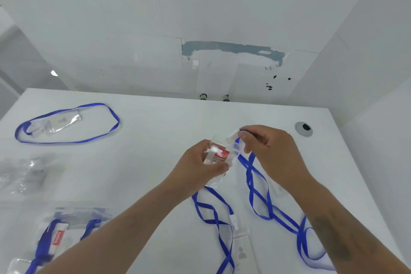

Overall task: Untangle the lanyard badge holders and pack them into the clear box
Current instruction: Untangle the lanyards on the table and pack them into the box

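Over the white worktop (155, 118), the left hand (195, 167) has a grip on a clear badge holder (219, 155); the right hand (270, 151) pinches its blue lanyard (253, 176), trailing below

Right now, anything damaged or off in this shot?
Yes: the white wall panel behind the white table has a torn strip exposing grey-blue underneath, with dark flecks below it.
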A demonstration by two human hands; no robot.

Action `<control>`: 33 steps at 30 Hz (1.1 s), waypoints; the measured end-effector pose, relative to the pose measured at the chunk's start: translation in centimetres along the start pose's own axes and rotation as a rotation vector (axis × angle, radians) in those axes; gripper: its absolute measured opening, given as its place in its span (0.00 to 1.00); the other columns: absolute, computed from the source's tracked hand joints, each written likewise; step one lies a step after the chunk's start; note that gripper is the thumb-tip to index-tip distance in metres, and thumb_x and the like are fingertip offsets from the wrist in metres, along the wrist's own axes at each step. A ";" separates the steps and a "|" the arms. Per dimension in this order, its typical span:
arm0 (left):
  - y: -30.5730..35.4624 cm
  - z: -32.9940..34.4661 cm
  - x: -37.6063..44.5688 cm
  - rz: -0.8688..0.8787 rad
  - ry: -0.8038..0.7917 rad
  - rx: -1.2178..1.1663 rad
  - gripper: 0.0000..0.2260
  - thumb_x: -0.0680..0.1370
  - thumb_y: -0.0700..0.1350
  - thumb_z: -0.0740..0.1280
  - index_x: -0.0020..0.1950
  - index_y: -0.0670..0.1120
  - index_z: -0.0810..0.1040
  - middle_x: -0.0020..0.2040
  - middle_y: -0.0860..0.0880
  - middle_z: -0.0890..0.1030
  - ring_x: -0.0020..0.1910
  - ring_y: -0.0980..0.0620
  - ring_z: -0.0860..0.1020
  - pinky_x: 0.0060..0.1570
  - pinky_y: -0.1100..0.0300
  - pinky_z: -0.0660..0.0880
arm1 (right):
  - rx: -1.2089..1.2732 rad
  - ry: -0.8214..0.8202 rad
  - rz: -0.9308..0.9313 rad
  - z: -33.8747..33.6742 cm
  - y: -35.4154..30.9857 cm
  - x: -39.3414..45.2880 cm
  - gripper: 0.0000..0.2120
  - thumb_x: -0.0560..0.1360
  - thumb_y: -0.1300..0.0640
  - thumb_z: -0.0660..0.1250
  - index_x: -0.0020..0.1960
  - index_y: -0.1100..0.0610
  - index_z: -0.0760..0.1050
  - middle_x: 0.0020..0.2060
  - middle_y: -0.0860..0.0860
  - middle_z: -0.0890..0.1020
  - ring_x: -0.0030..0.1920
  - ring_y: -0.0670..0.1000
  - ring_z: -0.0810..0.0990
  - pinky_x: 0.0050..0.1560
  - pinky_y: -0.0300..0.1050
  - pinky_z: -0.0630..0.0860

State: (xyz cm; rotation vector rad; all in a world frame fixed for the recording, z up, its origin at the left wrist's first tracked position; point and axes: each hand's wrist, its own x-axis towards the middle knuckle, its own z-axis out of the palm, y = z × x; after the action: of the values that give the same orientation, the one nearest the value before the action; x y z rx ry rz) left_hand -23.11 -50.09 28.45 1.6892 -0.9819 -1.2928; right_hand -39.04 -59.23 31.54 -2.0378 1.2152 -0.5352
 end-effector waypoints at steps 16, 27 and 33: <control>4.4 -8.6 -4.4 -0.017 -0.087 -0.591 0.09 0.68 0.43 0.73 0.47 0.45 0.86 0.46 0.45 0.85 0.38 0.49 0.83 0.38 0.60 0.81 | 0.311 0.013 0.164 4.7 -3.2 -1.4 0.06 0.78 0.46 0.65 0.45 0.44 0.80 0.47 0.57 0.83 0.41 0.60 0.78 0.43 0.46 0.78; 5.0 -8.6 -4.6 0.076 0.366 -0.171 0.05 0.76 0.39 0.71 0.42 0.48 0.81 0.37 0.51 0.86 0.34 0.54 0.84 0.36 0.62 0.82 | -0.286 -0.290 -0.048 6.3 -10.7 -4.0 0.10 0.80 0.43 0.57 0.45 0.46 0.70 0.31 0.45 0.72 0.32 0.44 0.70 0.37 0.40 0.69; 2.7 -9.5 -5.3 0.058 0.310 0.093 0.04 0.76 0.41 0.71 0.43 0.48 0.84 0.35 0.51 0.85 0.35 0.53 0.83 0.41 0.59 0.83 | -0.319 -0.106 -0.146 0.7 -13.8 -3.7 0.07 0.77 0.47 0.64 0.46 0.45 0.80 0.41 0.41 0.81 0.43 0.43 0.77 0.46 0.40 0.74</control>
State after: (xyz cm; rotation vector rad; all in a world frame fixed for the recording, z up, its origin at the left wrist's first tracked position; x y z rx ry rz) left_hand -15.17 -45.18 34.60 1.8503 -0.9087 -0.9237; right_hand -32.16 -51.33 41.22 -2.4040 1.1528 -0.3100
